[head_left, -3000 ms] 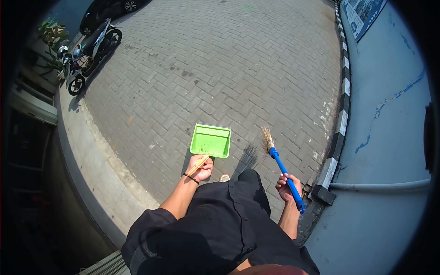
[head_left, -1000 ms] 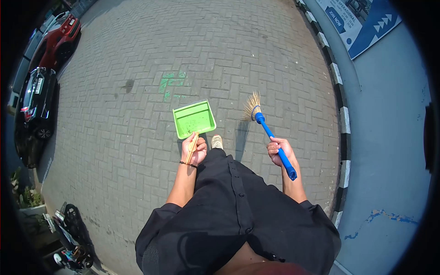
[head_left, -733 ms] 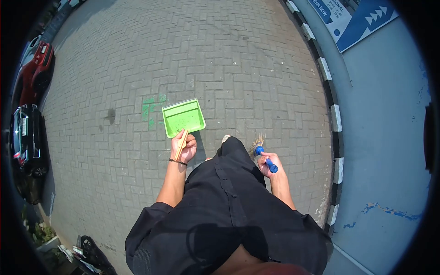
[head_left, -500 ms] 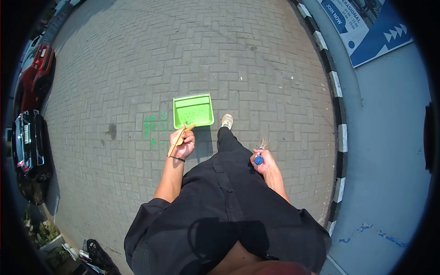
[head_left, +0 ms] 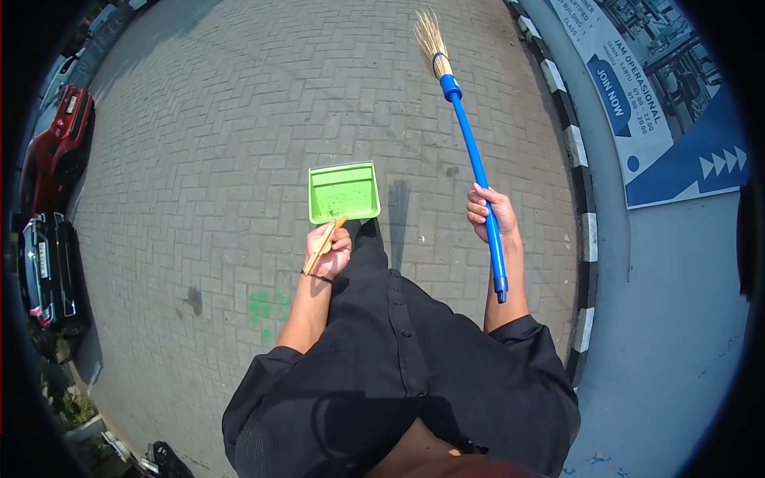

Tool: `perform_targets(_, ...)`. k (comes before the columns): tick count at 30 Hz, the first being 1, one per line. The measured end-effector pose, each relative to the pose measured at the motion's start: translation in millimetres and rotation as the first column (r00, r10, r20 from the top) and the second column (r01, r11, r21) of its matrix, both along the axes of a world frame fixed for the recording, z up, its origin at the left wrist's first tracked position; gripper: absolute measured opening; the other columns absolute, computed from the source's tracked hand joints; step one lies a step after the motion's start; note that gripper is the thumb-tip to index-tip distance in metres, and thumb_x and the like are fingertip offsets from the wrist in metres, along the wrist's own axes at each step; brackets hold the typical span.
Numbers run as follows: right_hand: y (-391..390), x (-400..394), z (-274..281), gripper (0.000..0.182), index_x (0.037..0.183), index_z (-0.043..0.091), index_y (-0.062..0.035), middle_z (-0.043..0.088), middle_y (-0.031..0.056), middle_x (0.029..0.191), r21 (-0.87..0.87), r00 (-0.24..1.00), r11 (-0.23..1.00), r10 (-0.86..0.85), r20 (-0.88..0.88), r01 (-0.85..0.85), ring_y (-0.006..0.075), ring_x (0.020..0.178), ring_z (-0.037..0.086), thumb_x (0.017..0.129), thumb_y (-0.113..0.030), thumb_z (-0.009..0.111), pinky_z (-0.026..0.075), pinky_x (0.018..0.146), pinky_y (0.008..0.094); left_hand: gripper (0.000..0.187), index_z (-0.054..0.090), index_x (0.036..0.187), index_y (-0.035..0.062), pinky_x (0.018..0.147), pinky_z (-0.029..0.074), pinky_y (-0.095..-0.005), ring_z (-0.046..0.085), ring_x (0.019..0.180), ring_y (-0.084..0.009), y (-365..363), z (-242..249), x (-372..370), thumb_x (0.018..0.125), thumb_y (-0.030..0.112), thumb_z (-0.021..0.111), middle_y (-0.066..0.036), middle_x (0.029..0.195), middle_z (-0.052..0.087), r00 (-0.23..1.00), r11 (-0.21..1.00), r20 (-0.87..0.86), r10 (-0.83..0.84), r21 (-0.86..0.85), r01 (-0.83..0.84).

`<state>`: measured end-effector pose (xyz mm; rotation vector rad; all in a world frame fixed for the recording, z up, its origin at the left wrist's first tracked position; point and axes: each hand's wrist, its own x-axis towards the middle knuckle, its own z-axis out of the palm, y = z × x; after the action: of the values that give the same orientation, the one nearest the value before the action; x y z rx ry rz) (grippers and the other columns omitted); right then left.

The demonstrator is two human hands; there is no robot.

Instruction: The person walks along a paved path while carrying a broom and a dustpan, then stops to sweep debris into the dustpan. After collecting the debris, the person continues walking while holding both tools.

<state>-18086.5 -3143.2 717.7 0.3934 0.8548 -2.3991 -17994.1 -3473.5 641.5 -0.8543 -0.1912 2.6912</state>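
Green plastic, shaped as a flat rectangular dustpan (head_left: 343, 192) with a pale wooden handle (head_left: 322, 246), is held out ahead of the body by the left hand (head_left: 330, 253), whose fingers are closed around that handle. The pan is seen just past the hand towards 12 o'clock, over the grey brick paving (head_left: 239, 119).

A long blue-shafted broom (head_left: 475, 163) with a straw-coloured bristle head (head_left: 429, 33) is gripped by the right hand (head_left: 492, 212), fingers wrapped tight about the lower part of the shaft. The shaft is tilted so that the bristles point away towards 12 o'clock, well apart from the dustpan, while the butt end sits below the hand towards 6 o'clock.

Black clothing (head_left: 398, 366) fills the 6 o'clock area. A black-and-white striped kerb (head_left: 579, 151) runs along 3 o'clock, with a blue-and-white banner (head_left: 653, 103) beyond it. A red car (head_left: 56, 151) and a black car (head_left: 48, 271) are parked at 9 o'clock.
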Motion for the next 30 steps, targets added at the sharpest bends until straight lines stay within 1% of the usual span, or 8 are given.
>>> perform_targets(6, -8, -166, -22, 0.009, 0.086, 0.047, -0.0071, 0.039, -0.0041, 0.057, 0.122, 0.990, 0.990, -0.079, 0.115, 0.065, 0.0035, 0.041, 0.036, 0.089, -0.013, 0.051, 0.029, 0.036, 0.0194, 0.019, 0.045, 0.071, 0.0037, 0.041, 0.030, -0.0223, 0.036, 0.045, -0.0103, -30, -10, -247, 0.088, 0.010, 0.041, -0.001, 0.053, 0.035, 0.998, 0.995, 0.042, -0.040, -0.085, 0.044)
perform_targets(10, 14, -257, -27, 0.013, 0.085, 0.047, -0.0018, 0.041, -0.0021, 0.056, -0.115, 0.898, 0.966, -0.168, 0.406, 0.233, 0.0051, 0.042, 0.038, 0.089, -0.014, 0.049, 0.031, 0.038, 0.0204, 0.016, 0.045, 0.073, 0.0023, 0.041, 0.031, -0.0226, 0.035, 0.044, -0.0104, -45, 13, -397, 0.087, 0.009, 0.042, 0.000, 0.052, 0.036, 0.989, 0.983, 0.083, -0.120, -0.130, 0.130)
perform_targets(12, 33, -302, -45, 0.015, 0.083, 0.044, 0.0027, 0.043, 0.0009, 0.058, -0.279, 0.784, 0.832, -0.264, 0.562, 0.480, 0.0064, 0.044, 0.040, 0.089, -0.011, 0.046, 0.032, 0.039, 0.0207, 0.013, 0.045, 0.075, 0.0008, 0.040, 0.030, -0.0224, 0.041, 0.044, -0.0104, -54, 20, -472, 0.086, 0.008, 0.044, -0.003, 0.051, 0.044, 0.987, 0.976, 0.075, -0.143, -0.155, 0.153)
perform_targets(14, 50, -354, -63, 0.012, 0.080, 0.041, 0.0007, 0.043, 0.0017, 0.059, -0.145, 0.478, 0.600, -0.444, 0.758, 0.787, 0.0086, 0.045, 0.042, 0.089, -0.008, 0.044, 0.035, 0.040, 0.0212, 0.009, 0.045, 0.080, -0.0020, 0.040, 0.029, -0.0214, 0.038, 0.044, -0.0098, -62, 17, -545, 0.085, 0.006, 0.046, -0.001, 0.051, 0.038, 0.990, 0.971, 0.117, -0.075, -0.217, 0.099)
perform_targets(16, 63, -407, -91, 0.012, 0.078, 0.036, 0.0002, 0.040, 0.0040, 0.060, -0.013, 0.290, 0.368, -0.711, 0.641, 0.930, 0.0127, 0.048, 0.042, 0.088, -0.003, 0.044, 0.040, 0.041, 0.0215, 0.010, 0.047, 0.078, -0.0018, 0.040, 0.029, -0.0214, 0.038, 0.044, -0.0100, -76, -15, -617, 0.084, 0.006, 0.047, -0.003, 0.051, 0.040, 0.990, 0.991, 0.141, -0.020, -0.128, 0.038)
perform_targets(18, 90, -481, -129, 0.012, 0.077, 0.041, 0.0025, 0.043, 0.0070, 0.065, 0.267, 0.039, 0.203, -0.857, 0.514, 0.942, 0.0167, 0.051, 0.046, 0.088, -0.003, 0.039, 0.047, 0.047, 0.0250, 0.010, 0.047, 0.082, -0.0037, 0.041, 0.030, -0.0229, 0.040, 0.045, -0.0122, -85, -43, -693, 0.084, 0.006, 0.048, -0.005, 0.052, 0.042, 0.992, 0.991, 0.120, 0.026, -0.137, -0.009)
perform_targets(24, 124, -717, -216, 0.014, 0.091, 0.047, 0.0036, 0.052, 0.0100, 0.075, 0.481, -0.212, 0.079, -0.828, 0.520, 0.873, 0.0173, 0.060, 0.053, 0.089, -0.007, 0.037, 0.050, 0.057, 0.0292, 0.012, 0.043, 0.095, -0.0025, 0.042, 0.030, -0.0216, 0.043, 0.045, -0.0114, -76, -43, -908, 0.090, 0.008, 0.042, -0.004, 0.054, 0.045, 0.984, 0.979, 0.142, 0.104, -0.190, -0.076)
perform_targets(30, 30, -985, -261, 0.015, 0.100, 0.043, 0.0035, 0.052, 0.0129, 0.084, 0.517, 0.031, 0.504, -0.736, 0.676, 0.692, 0.0185, 0.064, 0.056, 0.087, -0.004, 0.043, 0.051, 0.055, 0.0293, 0.020, 0.042, 0.071, 0.0042, 0.041, 0.029, -0.0222, 0.040, 0.043, -0.0108, -72, -24, -1088, 0.090, 0.007, 0.040, -0.003, 0.050, 0.043, 0.967, 0.983, 0.220, 0.131, -0.153, -0.098)
